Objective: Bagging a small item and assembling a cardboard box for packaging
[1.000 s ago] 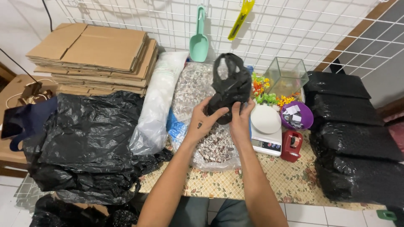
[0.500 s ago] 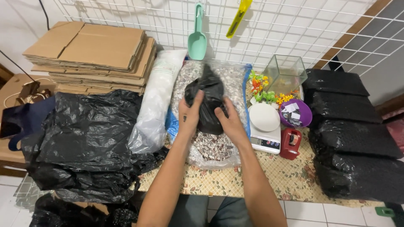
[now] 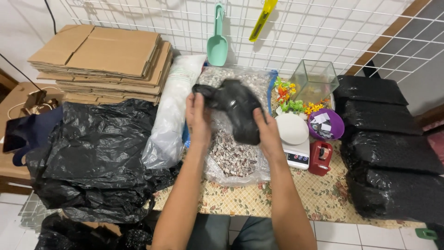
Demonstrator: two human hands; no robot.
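Observation:
Both my hands hold a small filled black plastic bag (image 3: 236,109) above an open clear sack of mixed gravel (image 3: 233,155). My left hand (image 3: 198,119) grips the bag's twisted top at its left end. My right hand (image 3: 267,132) holds the bag's lower right side. The bag hangs tilted over the gravel, apart from the table. Right of my right hand stands a white digital scale (image 3: 293,139) with a round pan.
Crumpled black bags (image 3: 92,153) lie at left, flattened cardboard boxes (image 3: 104,55) behind them. A white-filled clear sack (image 3: 173,115), a green scoop (image 3: 217,44) and yellow cutter (image 3: 262,18) on the wire grid, a glass tank (image 3: 317,78), purple bowl (image 3: 326,124), red tape dispenser (image 3: 320,157), stacked black packs (image 3: 393,148) at right.
The black bag has come down from in front of the grid toward the gravel sack and turned sideways. My left hand has shifted to its twisted top.

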